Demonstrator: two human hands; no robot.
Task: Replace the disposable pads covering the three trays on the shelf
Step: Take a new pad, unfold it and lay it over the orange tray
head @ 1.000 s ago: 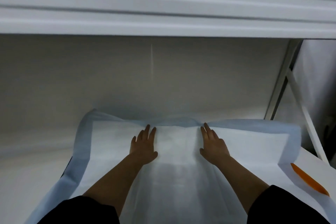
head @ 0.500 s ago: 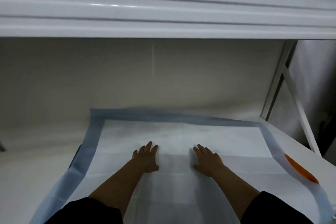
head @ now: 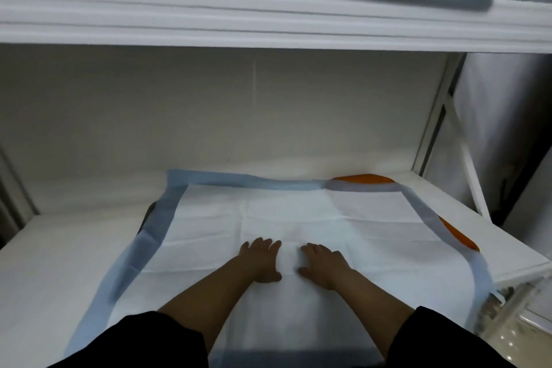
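Both flat: left hand (head: 260, 260), right hand (head: 324, 265) press pad (head: 298, 218) on tray (head: 460, 236), fingers straight, slightly apart.

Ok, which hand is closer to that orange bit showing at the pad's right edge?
Right. The right hand lies flat on the pad, nearer the orange patch; the left hand rests beside it, farther away.

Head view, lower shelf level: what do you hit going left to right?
Bare white shelf surface → blue left border of the pad → left hand flat on the pad → right hand flat on the pad → blue right border → orange tray edge → white shelf upright.
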